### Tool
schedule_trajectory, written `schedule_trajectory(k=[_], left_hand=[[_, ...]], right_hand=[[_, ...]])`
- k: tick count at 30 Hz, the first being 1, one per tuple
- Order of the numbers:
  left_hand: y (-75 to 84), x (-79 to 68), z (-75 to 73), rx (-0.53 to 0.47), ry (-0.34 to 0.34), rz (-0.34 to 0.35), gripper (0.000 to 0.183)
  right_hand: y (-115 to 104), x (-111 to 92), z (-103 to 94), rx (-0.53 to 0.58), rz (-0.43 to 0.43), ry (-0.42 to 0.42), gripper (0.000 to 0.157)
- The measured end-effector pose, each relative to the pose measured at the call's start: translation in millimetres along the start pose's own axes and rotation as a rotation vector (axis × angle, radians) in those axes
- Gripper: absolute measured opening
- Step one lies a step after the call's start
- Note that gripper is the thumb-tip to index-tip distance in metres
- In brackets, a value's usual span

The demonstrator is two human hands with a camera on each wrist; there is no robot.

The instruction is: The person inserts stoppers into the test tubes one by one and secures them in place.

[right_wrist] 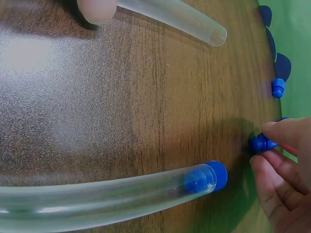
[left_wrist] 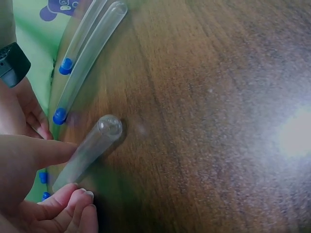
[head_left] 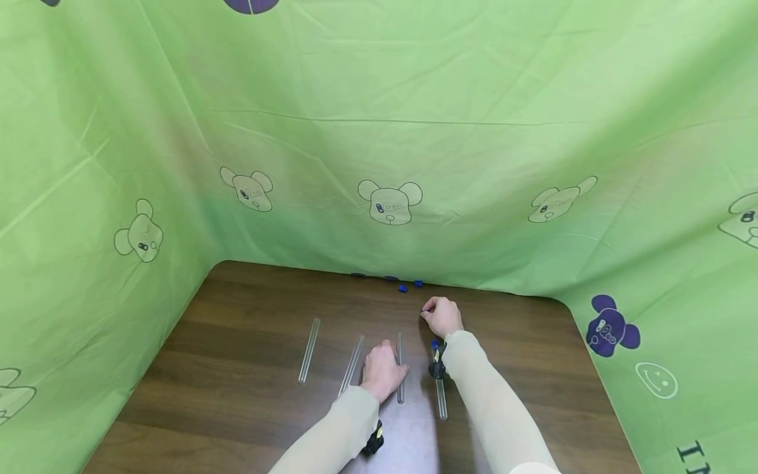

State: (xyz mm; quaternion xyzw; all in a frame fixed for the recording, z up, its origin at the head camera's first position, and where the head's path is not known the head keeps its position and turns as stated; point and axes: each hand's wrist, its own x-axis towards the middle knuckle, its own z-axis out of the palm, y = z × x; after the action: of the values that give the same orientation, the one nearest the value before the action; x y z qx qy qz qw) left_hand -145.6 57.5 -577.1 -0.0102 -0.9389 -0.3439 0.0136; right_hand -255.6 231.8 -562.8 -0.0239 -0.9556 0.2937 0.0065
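My left hand [head_left: 383, 370] is low over a clear test tube [left_wrist: 90, 150], its thumb along one side and curled fingers at the other. The tube's rounded end points toward me; its far end [right_wrist: 218, 36] has no stopper. At the back of the table, my right hand [head_left: 444, 317] pinches a small blue stopper [right_wrist: 262, 142] between thumb and fingertips. Below the right wrist lies another test tube [head_left: 441, 398] with a blue stopper [right_wrist: 219, 175] in its end, partly hidden by the wrist camera.
Two more clear tubes, a left one [head_left: 309, 351] and one [head_left: 352, 362] partly behind my left arm, lie on the brown wooden table [head_left: 249, 316]. Loose blue stoppers [head_left: 403, 288] sit by the back edge. A green printed cloth [head_left: 320, 230] encloses the table.
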Motion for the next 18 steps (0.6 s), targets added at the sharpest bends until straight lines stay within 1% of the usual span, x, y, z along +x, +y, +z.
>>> schedule_trajectory(k=[2,6,10,13,18], left_hand=[[0.3,1.5,0.2,0.031,0.002,-0.007,0.035],[0.7,3.0,-0.7,0.070,-0.004,-0.023,0.039],[0.9,3.3,-2.5,0.072,-0.023,-0.030,0.042],[0.9,3.6,-4.1,0.058,-0.033,-0.030,0.039],[-0.3,5.5,-6.3,0.041,-0.027,-0.005,0.026]], right_hand=[[-0.2,0.2,0.0,0.002,0.002,0.003,0.004],[-0.8,0.6,-0.2,0.021,0.001,0.020,0.005],[-1.1,0.3,-0.6,0.041,-0.003,0.023,0.014],[-2.6,-0.3,-1.5,0.046,-0.014,0.024,0.022],[-5.8,0.3,-3.8,0.059,-0.034,0.035,0.024]])
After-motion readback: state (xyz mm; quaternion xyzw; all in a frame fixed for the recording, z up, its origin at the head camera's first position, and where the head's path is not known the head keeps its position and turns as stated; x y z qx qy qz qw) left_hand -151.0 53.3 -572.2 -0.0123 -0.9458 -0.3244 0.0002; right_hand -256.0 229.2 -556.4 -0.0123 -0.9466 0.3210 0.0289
